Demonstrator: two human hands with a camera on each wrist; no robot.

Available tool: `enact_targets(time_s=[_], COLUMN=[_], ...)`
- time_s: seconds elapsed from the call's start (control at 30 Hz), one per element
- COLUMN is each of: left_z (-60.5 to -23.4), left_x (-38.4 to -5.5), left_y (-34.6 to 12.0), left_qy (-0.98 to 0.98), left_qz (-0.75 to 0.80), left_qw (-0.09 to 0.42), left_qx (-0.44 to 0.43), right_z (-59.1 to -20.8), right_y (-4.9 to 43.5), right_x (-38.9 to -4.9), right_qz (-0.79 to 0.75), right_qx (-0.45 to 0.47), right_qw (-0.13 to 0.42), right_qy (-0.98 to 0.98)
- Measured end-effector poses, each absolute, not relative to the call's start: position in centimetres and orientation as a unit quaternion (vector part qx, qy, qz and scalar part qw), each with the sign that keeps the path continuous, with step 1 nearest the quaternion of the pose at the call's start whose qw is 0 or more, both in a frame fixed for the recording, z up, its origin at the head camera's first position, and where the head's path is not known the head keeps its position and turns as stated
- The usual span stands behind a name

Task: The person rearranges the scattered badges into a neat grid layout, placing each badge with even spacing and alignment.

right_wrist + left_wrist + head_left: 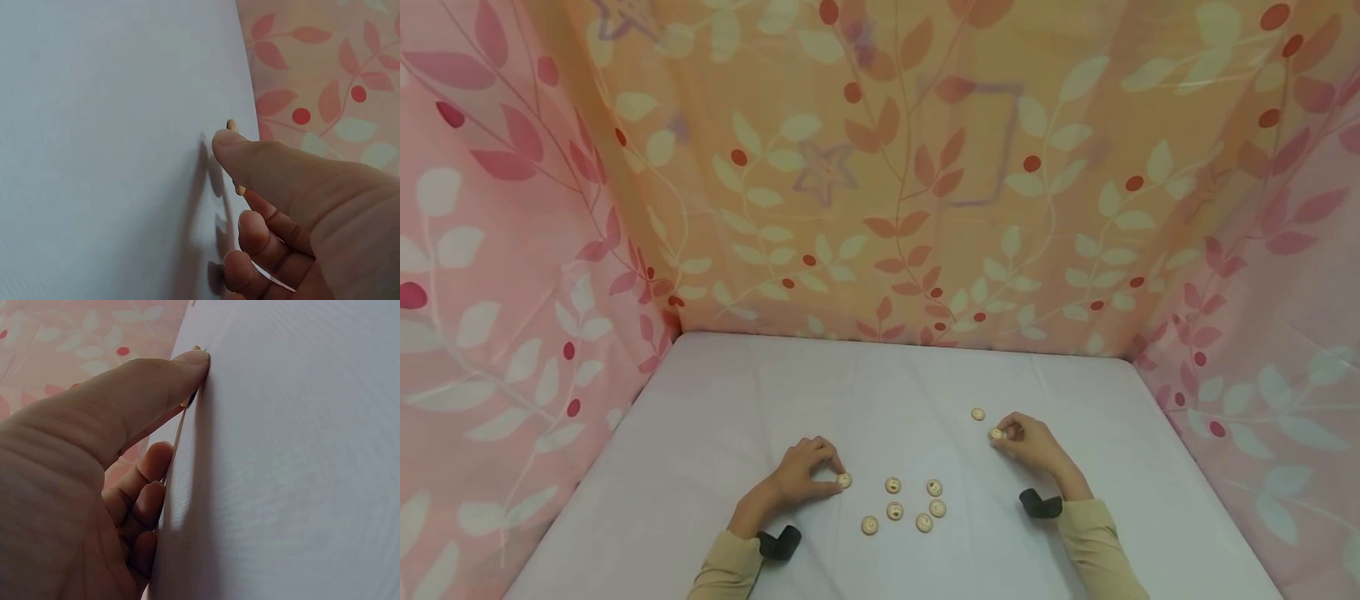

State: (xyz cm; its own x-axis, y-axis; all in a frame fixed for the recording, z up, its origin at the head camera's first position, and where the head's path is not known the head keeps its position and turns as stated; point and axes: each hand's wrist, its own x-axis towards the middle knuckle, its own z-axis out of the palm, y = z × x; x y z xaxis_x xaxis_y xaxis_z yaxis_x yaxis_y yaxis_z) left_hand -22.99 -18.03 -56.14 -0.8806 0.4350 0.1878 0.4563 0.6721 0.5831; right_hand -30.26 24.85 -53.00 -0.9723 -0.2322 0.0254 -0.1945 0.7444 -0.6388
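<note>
Between thumb and forefinger, my left hand (pixel 805 473) pinches a small round wooden button (pixel 844 480) at the table surface. In the left wrist view the thumb hides most of that button, and the other fingers are curled beneath. My right hand (pixel 1033 446) pinches another wooden button (pixel 996 434) farther back and to the right. Its pale edge (pixel 232 125) shows past the thumb in the right wrist view, close to the cloth. Just beyond that hand lies a single loose button (pixel 977 413). Several more buttons, including one at the left (pixel 869 525), lie between the hands.
A white cloth covers the table (pixel 820 383). Patterned curtains enclose it, with an orange leafy one (pixel 910 167) at the back and pink ones (pixel 497 250) on both sides. A black device (pixel 781 543) is at the left wrist and another (pixel 1041 503) at the right.
</note>
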Motion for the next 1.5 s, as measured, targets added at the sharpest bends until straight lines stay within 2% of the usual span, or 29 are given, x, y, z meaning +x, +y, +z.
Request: enact_targets(time_s=[0.57,1.03,1.5], left_z=[-55.8,-56.0,-56.0], left_x=[-23.1,-22.9,-22.9], left_y=[-18.2,-18.1,-18.2], left_qy=[-0.911,-0.91,-0.904], left_qz=[-0.331,-0.333,-0.341], left_qw=[0.007,0.01,0.007], left_qx=[-0.246,-0.246,-0.256], right_z=[-53.4,-54.1,-54.3], right_y=[26.4,27.0,26.9], right_x=[-32.6,-33.7,-34.0], right_qz=[-0.333,-0.336,-0.338], right_qx=[-0.072,-0.042,-0.025], right_qw=[0.032,0.059,0.059], right_qy=[0.939,0.939,0.939])
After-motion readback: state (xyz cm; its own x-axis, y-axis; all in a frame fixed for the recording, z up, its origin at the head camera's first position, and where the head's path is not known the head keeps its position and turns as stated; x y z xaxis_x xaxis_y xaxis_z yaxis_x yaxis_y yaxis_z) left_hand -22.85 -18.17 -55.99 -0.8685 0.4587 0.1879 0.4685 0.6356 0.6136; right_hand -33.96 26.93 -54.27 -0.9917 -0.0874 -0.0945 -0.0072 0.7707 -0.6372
